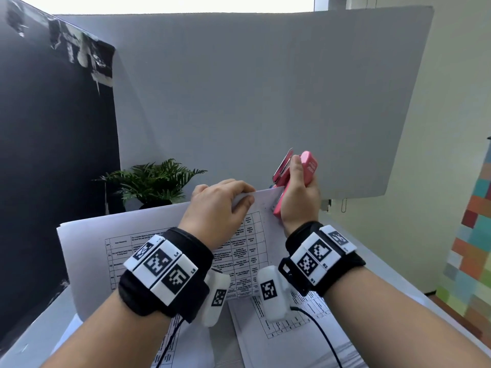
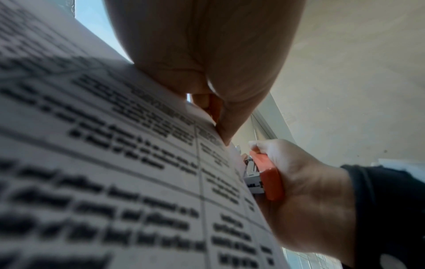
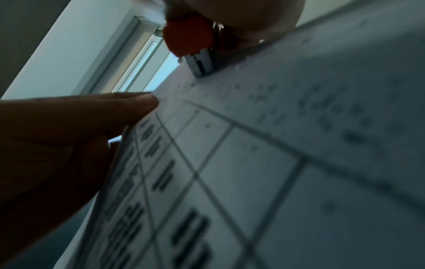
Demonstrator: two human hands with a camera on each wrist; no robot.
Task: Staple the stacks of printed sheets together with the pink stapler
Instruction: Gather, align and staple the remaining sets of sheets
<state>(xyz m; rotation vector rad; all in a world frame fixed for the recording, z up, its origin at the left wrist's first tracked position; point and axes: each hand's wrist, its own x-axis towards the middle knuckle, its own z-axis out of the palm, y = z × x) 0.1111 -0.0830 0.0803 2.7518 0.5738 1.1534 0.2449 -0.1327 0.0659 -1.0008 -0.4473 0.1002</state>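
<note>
Grey backdrop board [image 1: 265, 88] behind a white table [image 1: 398, 288]: stapling at the raised corner of a printed stack.

Held upright, the pink stapler [image 1: 308, 168] sits in the right hand [image 1: 300, 197], whose fingers curl round it, its mouth over the far right corner of the stack of printed sheets [image 1: 164, 235]. That stack is lifted off the table, its far edge pinched by the left hand [image 1: 218, 205] just left of the stapler. More printed sheets [image 1: 292, 328] lie flat nearer. A potted fern [image 1: 154, 181] stands far left, beside a black panel [image 1: 53, 142].
</note>
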